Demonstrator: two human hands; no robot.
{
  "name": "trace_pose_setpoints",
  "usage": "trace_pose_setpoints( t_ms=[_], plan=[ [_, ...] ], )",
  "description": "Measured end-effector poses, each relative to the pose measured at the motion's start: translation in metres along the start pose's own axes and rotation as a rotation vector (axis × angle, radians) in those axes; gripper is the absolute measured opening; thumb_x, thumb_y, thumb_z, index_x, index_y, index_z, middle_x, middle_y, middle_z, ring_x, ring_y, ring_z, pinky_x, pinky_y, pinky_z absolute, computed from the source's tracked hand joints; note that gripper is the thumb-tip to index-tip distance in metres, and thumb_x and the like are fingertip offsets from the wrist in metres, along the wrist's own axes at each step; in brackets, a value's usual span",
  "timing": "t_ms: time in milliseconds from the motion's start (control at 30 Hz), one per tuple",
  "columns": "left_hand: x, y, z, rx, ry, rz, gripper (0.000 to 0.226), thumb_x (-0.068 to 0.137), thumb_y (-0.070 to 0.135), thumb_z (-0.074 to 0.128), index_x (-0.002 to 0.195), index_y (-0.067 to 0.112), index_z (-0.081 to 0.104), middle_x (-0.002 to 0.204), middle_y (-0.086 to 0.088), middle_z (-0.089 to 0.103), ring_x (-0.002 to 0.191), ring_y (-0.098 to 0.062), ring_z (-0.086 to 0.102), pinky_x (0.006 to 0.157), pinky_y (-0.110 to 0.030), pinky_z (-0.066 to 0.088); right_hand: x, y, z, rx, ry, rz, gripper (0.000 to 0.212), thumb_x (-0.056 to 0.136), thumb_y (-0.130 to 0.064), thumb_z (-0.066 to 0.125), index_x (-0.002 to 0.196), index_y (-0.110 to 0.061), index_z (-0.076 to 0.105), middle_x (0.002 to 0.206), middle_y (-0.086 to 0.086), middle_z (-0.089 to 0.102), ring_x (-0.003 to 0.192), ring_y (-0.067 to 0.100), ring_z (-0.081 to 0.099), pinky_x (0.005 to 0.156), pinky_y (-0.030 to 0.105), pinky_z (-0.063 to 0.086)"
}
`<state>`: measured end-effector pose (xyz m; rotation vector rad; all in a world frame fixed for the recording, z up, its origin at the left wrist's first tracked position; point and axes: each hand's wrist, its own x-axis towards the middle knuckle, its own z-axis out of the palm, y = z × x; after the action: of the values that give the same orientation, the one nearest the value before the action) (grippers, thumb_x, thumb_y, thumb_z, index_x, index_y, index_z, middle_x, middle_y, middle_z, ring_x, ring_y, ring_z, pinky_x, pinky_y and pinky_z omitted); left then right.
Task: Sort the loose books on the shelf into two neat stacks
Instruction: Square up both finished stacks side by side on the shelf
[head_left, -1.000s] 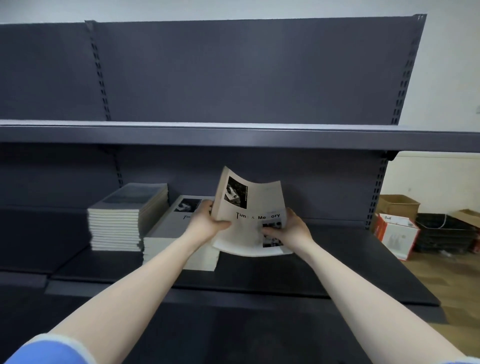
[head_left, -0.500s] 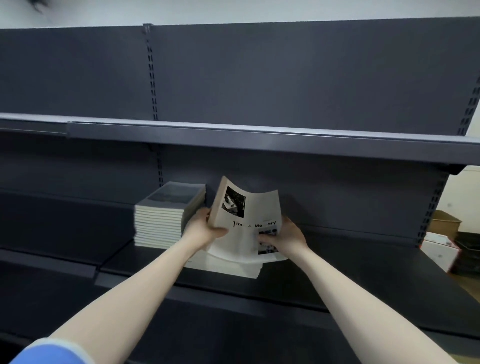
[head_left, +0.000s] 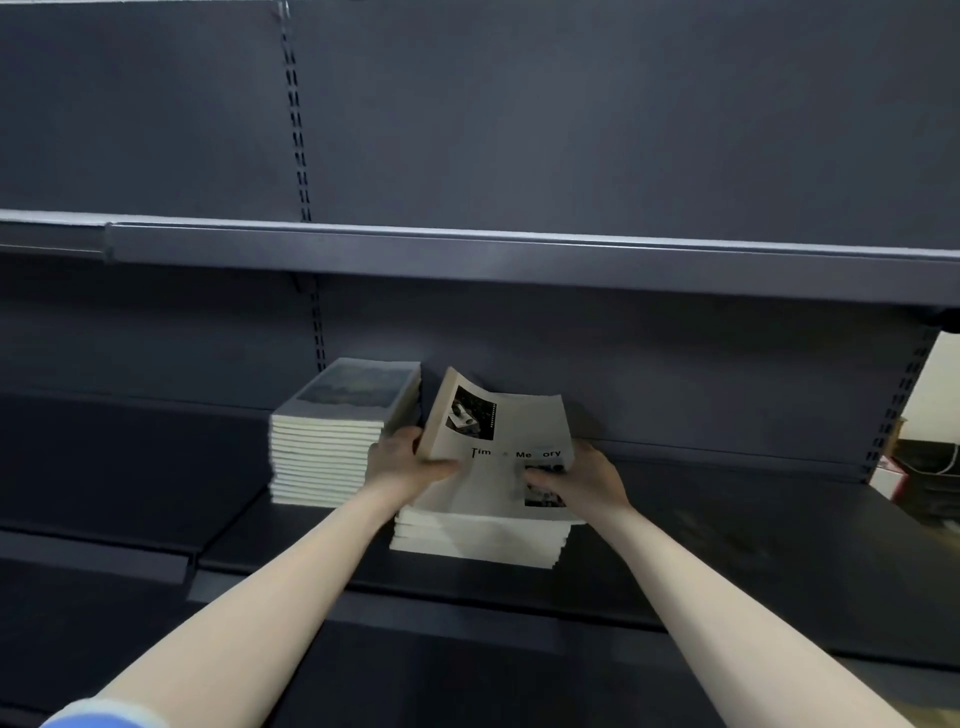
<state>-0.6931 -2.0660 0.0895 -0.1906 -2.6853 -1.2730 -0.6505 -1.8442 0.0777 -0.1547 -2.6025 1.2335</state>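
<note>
I hold a pale book (head_left: 498, 441) with a black photo and dark title lettering on its cover, its far edge curled upward. My left hand (head_left: 402, 460) grips its left edge and my right hand (head_left: 584, 480) grips its lower right corner. The book's near edge lies on a low stack of pale books (head_left: 478, 538) on the dark shelf (head_left: 727, 545). To the left stands a taller stack of books (head_left: 332, 436) topped by a grey-blue cover.
An upper shelf (head_left: 519, 254) juts out above the books. A slotted upright (head_left: 317, 332) runs down the back panel behind the tall stack. Beyond the shelf's right end lie a white box (head_left: 891, 480) and a dark crate (head_left: 932, 467).
The book has come down from above the shelf onto the low stack, both hands still gripping it. My view has shifted left and closer, so the right end of the shelf is mostly out of frame.
</note>
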Motion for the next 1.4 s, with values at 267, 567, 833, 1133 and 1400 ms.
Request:
trace_pose_setpoints(
  t_ms=[267, 567, 833, 1133, 1400],
  plan=[
    [0.012, -0.012, 0.004, -0.166, -0.109, -0.023, 0.059, 0.059, 0.057, 0.077, 0.105, 0.022, 0.064, 0.106, 0.002, 0.067, 0.101, -0.018, 0.063, 0.092, -0.038, 0.053, 0.007, 0.003, 0.007, -0.011, 0.061, 0.046, 0.035, 0.055, -0.072, 0.057, 0.073, -0.041, 0.059, 0.091, -0.004, 0.070, 0.105, 0.027, 0.059, 0.086, 0.036, 0.051],
    [0.027, -0.010, 0.017, -0.196, -0.097, -0.037, 0.036, 0.074, 0.044, 0.075, 0.095, 0.018, 0.065, 0.088, 0.006, 0.067, 0.087, -0.013, 0.064, 0.076, -0.024, 0.049, 0.019, -0.001, 0.007, 0.034, 0.046, 0.074, 0.041, 0.076, -0.049, 0.071, 0.109, -0.023, 0.070, 0.107, -0.002, 0.070, 0.110, 0.023, 0.058, 0.094, 0.040, 0.049],
    [0.044, -0.010, 0.021, -0.253, -0.181, -0.152, 0.046, 0.085, 0.041, 0.067, 0.113, 0.005, 0.061, 0.097, -0.002, 0.066, 0.100, -0.018, 0.061, 0.082, -0.021, 0.046, 0.032, -0.002, 0.012, 0.084, 0.056, 0.117, 0.027, 0.084, -0.034, 0.070, 0.106, -0.018, 0.069, 0.098, -0.003, 0.069, 0.096, 0.016, 0.063, 0.082, 0.029, 0.050],
    [0.049, -0.010, 0.021, -0.381, -0.330, -0.188, 0.057, 0.090, 0.036, 0.061, 0.134, 0.003, 0.047, 0.123, -0.010, 0.060, 0.116, -0.021, 0.057, 0.101, -0.029, 0.042, 0.035, -0.002, 0.015, 0.153, 0.022, 0.146, 0.032, 0.091, -0.031, 0.061, 0.120, -0.017, 0.060, 0.113, 0.000, 0.065, 0.106, 0.018, 0.059, 0.084, 0.027, 0.044],
    [0.028, -0.031, 0.013, -0.876, -0.208, -0.445, 0.049, 0.097, 0.053, 0.036, 0.118, 0.013, 0.055, 0.109, -0.014, 0.065, 0.103, -0.029, 0.062, 0.097, -0.038, 0.047, 0.013, 0.005, 0.012, 0.496, 0.043, 0.434, 0.077, 0.088, -0.072, 0.027, 0.127, -0.013, 0.058, 0.121, 0.012, 0.064, 0.115, 0.027, 0.058, 0.110, 0.043, 0.037]
  ],
)
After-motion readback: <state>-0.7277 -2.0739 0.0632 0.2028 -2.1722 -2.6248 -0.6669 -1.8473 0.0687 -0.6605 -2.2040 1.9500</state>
